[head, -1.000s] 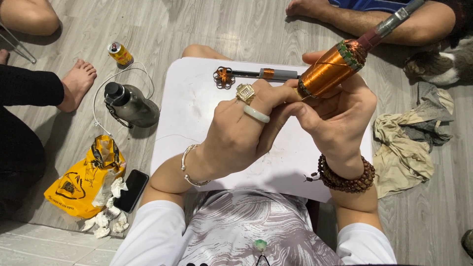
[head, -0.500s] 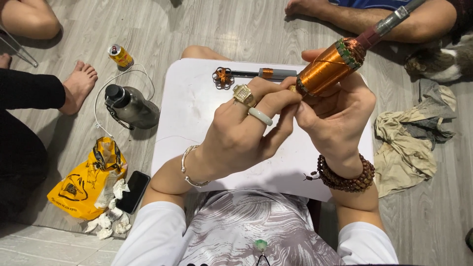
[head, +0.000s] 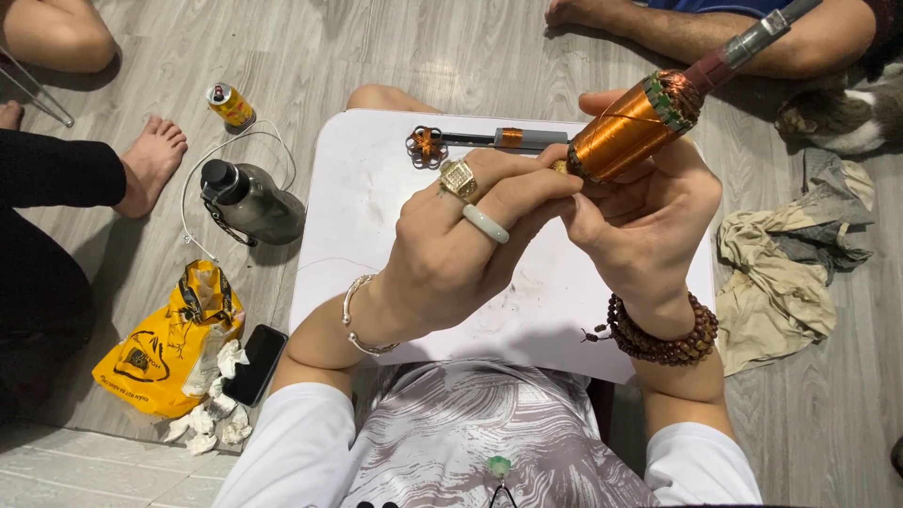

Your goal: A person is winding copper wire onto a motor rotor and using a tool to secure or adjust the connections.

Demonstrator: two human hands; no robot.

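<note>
Head view: one copper-wound motor armature [head: 632, 127] held above the white table [head: 357, 216], right hand [head: 649, 212] gripping it, left hand [head: 461, 249] fingers pinched at its lower end. Second armature shaft [head: 489, 139] on table; one flask [head: 249, 199], one can [head: 229, 103], one phone [head: 254, 363].

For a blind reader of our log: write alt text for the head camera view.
Seen from above, a person's right hand holds a copper-wound motor rotor over a small white table while the left hand pinches at its lower end. Another small rotor lies on the table; a grey bottle, yellow bag and black phone sit on the floor.
</note>
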